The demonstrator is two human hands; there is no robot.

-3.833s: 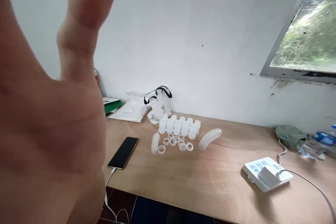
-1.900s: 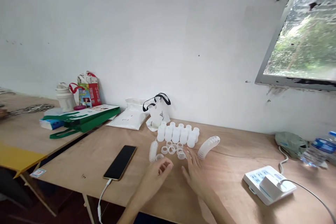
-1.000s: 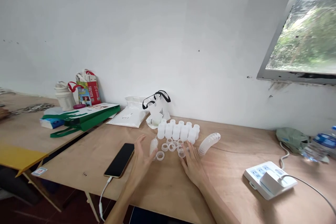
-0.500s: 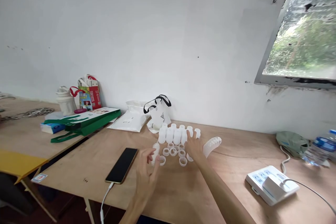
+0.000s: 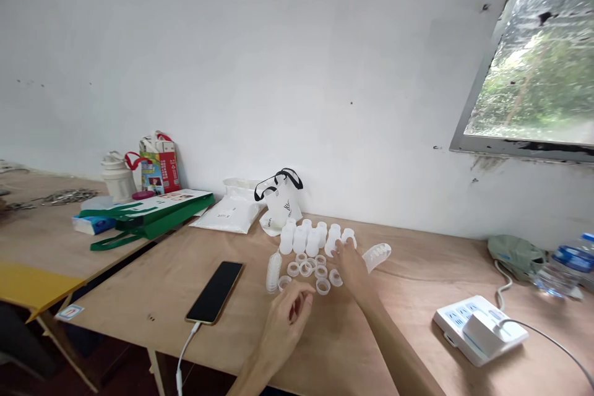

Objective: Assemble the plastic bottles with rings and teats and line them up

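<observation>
My right hand [image 5: 351, 264] has its fingers bent together around the lower part of a small white translucent bottle [image 5: 349, 235] at the right end of a bottle group. Its fingertips are partly hidden among the bottles. Beside it stand several more white bottles [image 5: 300, 240] in two close rows. Clear plastic rings [image 5: 320, 271] lie in front of them, one [image 5: 335, 277] just left of my right wrist. My left hand [image 5: 288, 315] hovers nearer to me, fingers loosely curled, a gap to the thumb and nothing visible between. Left of the rings lies a ribbed stack of clear rings [image 5: 273, 272].
Right of my hand lies another curved clear stack [image 5: 377, 256]. A phone [image 5: 215, 292] with a cable lies to the left. Behind are a white packet [image 5: 229, 210] and a white bag [image 5: 280, 207]. A power strip [image 5: 480, 328] and a water bottle [image 5: 567, 263] are on the right.
My left hand has moved right and toward me, away from the ribbed stack, its fingers curling. My right hand has shifted slightly right, and the end bottle now leans.
</observation>
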